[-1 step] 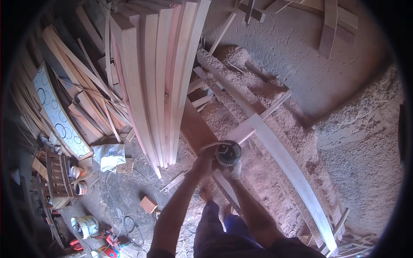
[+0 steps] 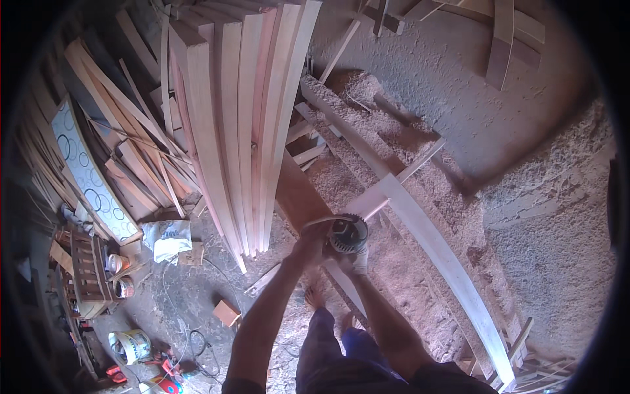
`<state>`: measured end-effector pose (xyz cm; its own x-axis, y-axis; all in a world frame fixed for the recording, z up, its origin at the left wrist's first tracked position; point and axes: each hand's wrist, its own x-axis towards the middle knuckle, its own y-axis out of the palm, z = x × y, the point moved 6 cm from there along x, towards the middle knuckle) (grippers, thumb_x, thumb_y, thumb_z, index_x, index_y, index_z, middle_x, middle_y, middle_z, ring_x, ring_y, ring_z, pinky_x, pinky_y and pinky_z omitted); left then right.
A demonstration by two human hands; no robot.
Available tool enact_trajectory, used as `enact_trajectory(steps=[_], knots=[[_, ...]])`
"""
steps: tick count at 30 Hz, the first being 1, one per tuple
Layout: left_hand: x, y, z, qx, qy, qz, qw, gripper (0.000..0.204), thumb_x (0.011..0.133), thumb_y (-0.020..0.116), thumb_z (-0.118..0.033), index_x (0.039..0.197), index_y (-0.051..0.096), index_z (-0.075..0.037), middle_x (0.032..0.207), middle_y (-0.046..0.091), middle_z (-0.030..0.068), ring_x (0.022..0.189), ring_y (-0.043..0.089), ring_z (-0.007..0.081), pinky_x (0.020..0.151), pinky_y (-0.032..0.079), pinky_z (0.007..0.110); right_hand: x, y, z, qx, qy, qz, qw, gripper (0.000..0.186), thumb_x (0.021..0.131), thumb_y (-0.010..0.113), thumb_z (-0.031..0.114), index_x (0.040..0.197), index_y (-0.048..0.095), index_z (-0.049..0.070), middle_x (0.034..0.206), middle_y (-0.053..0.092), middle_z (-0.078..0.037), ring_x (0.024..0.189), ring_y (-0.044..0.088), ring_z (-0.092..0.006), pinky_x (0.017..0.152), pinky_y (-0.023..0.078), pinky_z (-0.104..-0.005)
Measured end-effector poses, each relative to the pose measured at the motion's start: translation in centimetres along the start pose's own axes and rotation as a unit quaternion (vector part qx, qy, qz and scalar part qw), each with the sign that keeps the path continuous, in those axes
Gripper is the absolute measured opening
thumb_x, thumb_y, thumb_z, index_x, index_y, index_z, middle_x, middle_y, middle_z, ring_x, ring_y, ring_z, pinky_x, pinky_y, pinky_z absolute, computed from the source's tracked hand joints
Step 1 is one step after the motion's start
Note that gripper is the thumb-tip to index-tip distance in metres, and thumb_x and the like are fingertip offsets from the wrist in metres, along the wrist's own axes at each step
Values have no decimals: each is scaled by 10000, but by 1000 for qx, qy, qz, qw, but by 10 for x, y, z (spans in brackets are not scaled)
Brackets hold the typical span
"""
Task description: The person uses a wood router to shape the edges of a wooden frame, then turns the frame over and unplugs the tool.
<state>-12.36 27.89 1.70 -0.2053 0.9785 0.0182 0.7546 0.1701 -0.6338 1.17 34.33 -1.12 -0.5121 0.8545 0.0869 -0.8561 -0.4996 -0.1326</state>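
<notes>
A power tool [image 2: 348, 234] with a round, dark, vented motor housing sits on a wooden board [image 2: 303, 190] in front of me. My left hand [image 2: 312, 245] is closed on the tool's left side, its fingers partly blurred. On the near right side, my right hand [image 2: 358, 261], in a pale glove, grips the same tool. The board runs from beyond the tool back toward my feet, its near part [image 2: 346, 287] showing between my forearms. The underside of the tool is hidden.
Tall planks [image 2: 226, 125] stand stacked just left of the board. A long pale beam [image 2: 446, 256] curves along the right, over heaped wood shavings [image 2: 413, 276]. Buckets [image 2: 130, 346], a white bag [image 2: 167, 240], cables [image 2: 197, 341] and a wood block [image 2: 226, 313] lie at left.
My left forearm and hand have shifted very slightly. The tool, the board and my right hand look the same.
</notes>
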Motion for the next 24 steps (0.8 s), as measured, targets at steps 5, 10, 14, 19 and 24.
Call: enact_trajectory(steps=[5,10,14,19,24], knots=[[24,-6,-21,107,59,64,990,667,874,858,-301,1427,584,-48,1328,670,162,1236,665,300,1067,530,407,5,-15,9,-42,-22,60,997,935,673,1005,195,1462,517,75,1306,650,-49,1164,635,-189,1020,540,-325],[3,36,49,-175,29,-50,983,532,999,717,-318,1437,585,-45,1358,663,140,1227,671,259,1059,547,402,22,-8,7,-118,-40,235,964,1014,685,1003,263,1512,450,68,1376,621,-51,1246,606,-181,1101,514,-325],[-17,51,21,-208,-27,-104,972,593,954,764,-311,1455,563,-67,1381,643,140,1250,652,286,1064,548,431,33,-21,-9,-223,-97,317,917,1092,659,1011,288,1557,425,80,1441,609,-54,1320,582,-176,1164,481,-340],[-46,59,-8,-162,-102,-242,951,681,897,824,-303,1478,537,-94,1409,617,140,1278,629,319,1070,550,468,34,-26,-5,-48,29,354,934,1126,641,1021,272,1578,420,104,1485,585,-57,1365,553,-177,1198,452,-352],[-52,64,-54,143,-71,-259,953,842,757,926,-269,1484,526,-123,1423,601,153,1295,608,366,1082,528,477,18,-44,-5,57,50,317,945,1146,608,1042,227,1574,436,114,1488,586,-52,1364,550,-185,1201,446,-355]])
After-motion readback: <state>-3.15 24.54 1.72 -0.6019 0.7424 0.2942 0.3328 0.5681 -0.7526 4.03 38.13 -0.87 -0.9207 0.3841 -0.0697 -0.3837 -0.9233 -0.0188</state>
